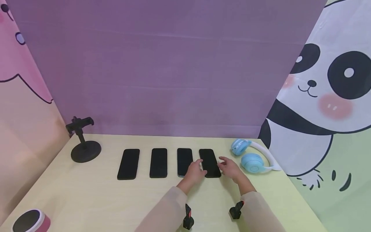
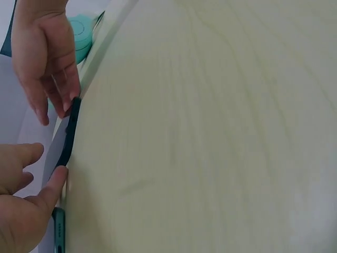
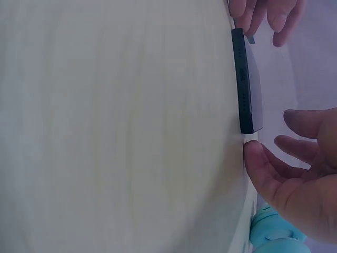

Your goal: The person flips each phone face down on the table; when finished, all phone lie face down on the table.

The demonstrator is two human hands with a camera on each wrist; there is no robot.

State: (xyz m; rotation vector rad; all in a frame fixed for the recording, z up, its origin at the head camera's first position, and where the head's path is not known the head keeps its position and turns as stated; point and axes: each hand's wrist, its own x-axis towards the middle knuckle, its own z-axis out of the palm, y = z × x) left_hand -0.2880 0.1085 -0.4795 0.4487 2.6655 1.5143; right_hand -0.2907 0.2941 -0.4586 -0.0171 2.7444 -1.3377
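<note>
A black smartphone (image 1: 210, 162) lies flat with its dark screen up, the rightmost in a row of several. My left hand (image 1: 195, 173) is at its left side, fingers spread and overlapping the phone's edge in the head view. On the other side, my right hand (image 1: 230, 168) has its fingers loosely bent, the fingertips close to the phone's right edge. The right wrist view shows a small gap between that hand (image 3: 305, 195) and the phone (image 3: 243, 81). Just left of my left hand lies another black phone (image 1: 184, 158), its lower right corner partly covered.
Two more black phones, one (image 1: 158, 163) nearer the middle and one (image 1: 128, 164) farther left, complete the row. A black phone stand (image 1: 86, 151) stands at the back left. Blue-and-white headphones (image 1: 252, 163) lie right of my right hand. A pink-and-white round object (image 1: 32, 221) sits front left.
</note>
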